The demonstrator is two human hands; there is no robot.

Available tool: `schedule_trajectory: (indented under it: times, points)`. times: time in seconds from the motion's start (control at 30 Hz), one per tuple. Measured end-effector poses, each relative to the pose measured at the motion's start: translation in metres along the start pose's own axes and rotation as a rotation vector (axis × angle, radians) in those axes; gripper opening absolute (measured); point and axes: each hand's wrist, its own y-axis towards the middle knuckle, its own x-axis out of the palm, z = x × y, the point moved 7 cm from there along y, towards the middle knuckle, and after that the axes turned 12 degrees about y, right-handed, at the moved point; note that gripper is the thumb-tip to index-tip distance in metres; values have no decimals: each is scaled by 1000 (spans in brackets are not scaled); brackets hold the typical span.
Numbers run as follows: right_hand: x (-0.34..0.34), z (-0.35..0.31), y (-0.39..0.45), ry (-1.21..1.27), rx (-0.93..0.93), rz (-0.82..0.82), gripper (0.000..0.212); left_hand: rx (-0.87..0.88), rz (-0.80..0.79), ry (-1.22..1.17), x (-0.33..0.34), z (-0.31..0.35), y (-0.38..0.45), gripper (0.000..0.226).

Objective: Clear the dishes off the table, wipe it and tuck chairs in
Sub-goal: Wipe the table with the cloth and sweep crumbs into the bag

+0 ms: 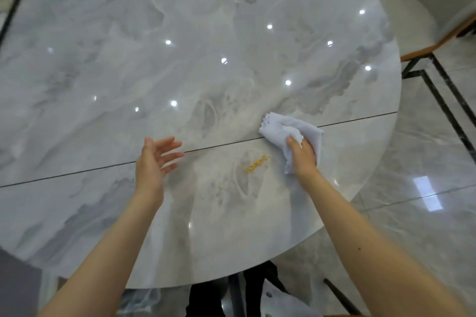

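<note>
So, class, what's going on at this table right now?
A person is wiping a round marble table. The right hand holds a white cloth on the tabletop, beside a small patch of yellow crumbs. The left hand hovers open. No dishes are in view; a chair stands at the far right.

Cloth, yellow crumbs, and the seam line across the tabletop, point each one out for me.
cloth (307, 130): head view, on the flat fold above the right hand.
yellow crumbs (256, 163): head view, middle of the scattered streak.
seam line (77, 173): head view, on the dark line left of the left hand.
</note>
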Motion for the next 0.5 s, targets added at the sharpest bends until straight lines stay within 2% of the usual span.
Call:
schedule_trajectory:
  times: [0.13,0.27,0.5]
  points:
    - [33,13,-21,68,80,-42,25,14,2,-15,-42,-3,6,51]
    - [65,35,-49,119,138,3,25,20,-12,-31,-87,-12,11,51]
    - [125,46,-99,168,94,60,24,8,-10,-76,-154,-30,11,50]
